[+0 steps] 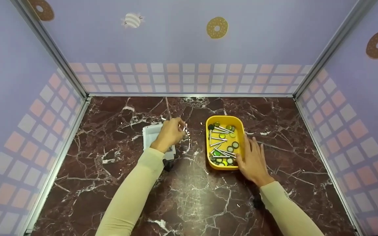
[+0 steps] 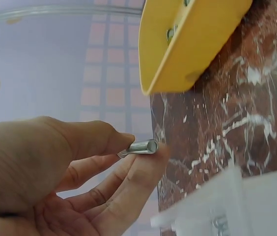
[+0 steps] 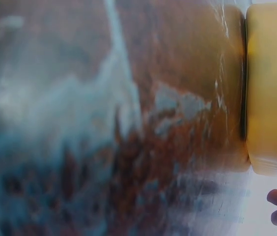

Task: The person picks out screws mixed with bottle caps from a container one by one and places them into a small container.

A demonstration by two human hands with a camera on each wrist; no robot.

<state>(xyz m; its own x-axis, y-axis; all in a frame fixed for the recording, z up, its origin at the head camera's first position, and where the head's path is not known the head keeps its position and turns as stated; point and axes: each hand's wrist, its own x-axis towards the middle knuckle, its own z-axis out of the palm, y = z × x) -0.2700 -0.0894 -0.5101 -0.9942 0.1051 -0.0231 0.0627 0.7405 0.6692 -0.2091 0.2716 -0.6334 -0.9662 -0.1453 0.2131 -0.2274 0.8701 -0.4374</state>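
Observation:
In the head view my left hand [image 1: 169, 132] is above a white tray [image 1: 150, 132]. Between thumb and index finger it pinches a silver metal rod [image 2: 144, 147] with a round flat end; its exact kind is hard to tell. My right hand [image 1: 253, 159] rests against the right side of a yellow bin [image 1: 225, 167], fingers fairly straight and thumb near the rim. Inside the bin lie several long silver nail-like rods [image 1: 223, 155] and several round caps [image 1: 235, 145], some green or yellow. The left hand and forearm partly cover the white tray.
A dark red marble-patterned tabletop [image 1: 195, 196] lies under everything. Purple walls with a back panel [image 1: 176, 39] enclose it on three sides, and metal rails [image 1: 192, 95] run along their edges. The tray stands left of the bin, with a gap between them.

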